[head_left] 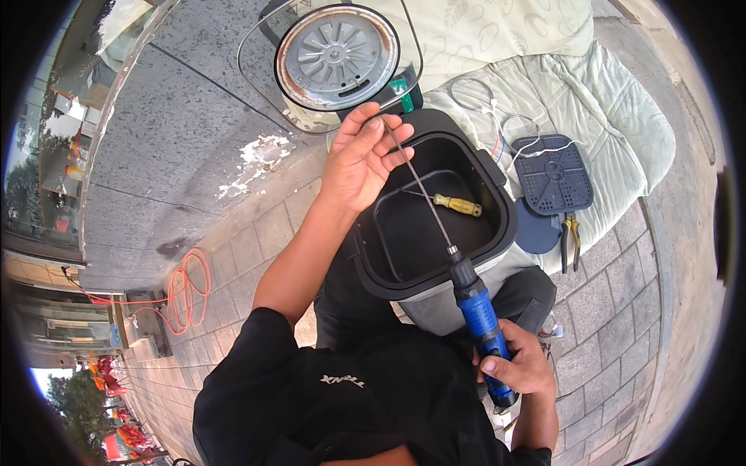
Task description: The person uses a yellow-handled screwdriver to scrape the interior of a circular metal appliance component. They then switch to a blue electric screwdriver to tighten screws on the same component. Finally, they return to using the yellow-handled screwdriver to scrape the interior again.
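My right hand is wrapped round the blue and black body of a cordless electric screwdriver. A long thin metal bit runs from its chuck up to the left. Near the bit's far end, the thumb and fingers of my left hand close on it. Below the bit, a black-lined square pot with a grey outside stands between my legs. Inside it lies a screwdriver with a yellow handle; its shaft passes under the bit in this view.
Beyond the pot sits an appliance part with a round metal plate, a wire loop and a green circuit board. On the pale quilt lie a black perforated tray, wires and pliers. An orange cable coils at left.
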Tool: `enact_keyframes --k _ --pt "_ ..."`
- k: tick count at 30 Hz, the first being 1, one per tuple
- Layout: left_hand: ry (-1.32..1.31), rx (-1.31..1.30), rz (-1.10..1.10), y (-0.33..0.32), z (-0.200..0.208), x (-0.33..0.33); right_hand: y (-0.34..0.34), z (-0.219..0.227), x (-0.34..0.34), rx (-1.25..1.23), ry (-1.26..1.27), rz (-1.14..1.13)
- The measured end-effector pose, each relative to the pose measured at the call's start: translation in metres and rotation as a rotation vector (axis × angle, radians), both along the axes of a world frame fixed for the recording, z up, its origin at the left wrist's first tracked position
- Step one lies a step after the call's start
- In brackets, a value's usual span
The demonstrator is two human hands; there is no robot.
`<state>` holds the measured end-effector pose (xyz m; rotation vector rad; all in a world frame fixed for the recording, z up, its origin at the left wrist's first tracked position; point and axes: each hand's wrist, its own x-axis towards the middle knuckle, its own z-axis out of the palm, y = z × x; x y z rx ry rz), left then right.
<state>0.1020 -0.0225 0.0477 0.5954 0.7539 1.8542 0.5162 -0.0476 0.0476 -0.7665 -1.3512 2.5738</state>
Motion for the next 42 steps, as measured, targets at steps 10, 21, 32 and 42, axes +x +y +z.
enact_keyframes --k 10,21,32,42 --pt "0.008 0.003 -0.016 0.001 -0.002 0.000 0.001 0.000 -0.002 -0.040 0.002 -0.012" --pt "0.047 -0.128 0.062 0.009 0.001 0.004 -0.005 0.009 -0.011 0.518 -0.303 -0.020" --pt "-0.127 -0.289 0.068 0.039 -0.003 0.007 0.014 0.044 -0.034 0.594 -0.428 -0.003" --pt "-0.241 -0.245 0.128 0.084 0.007 -0.006 0.055 0.056 -0.061 0.413 -0.322 -0.050"
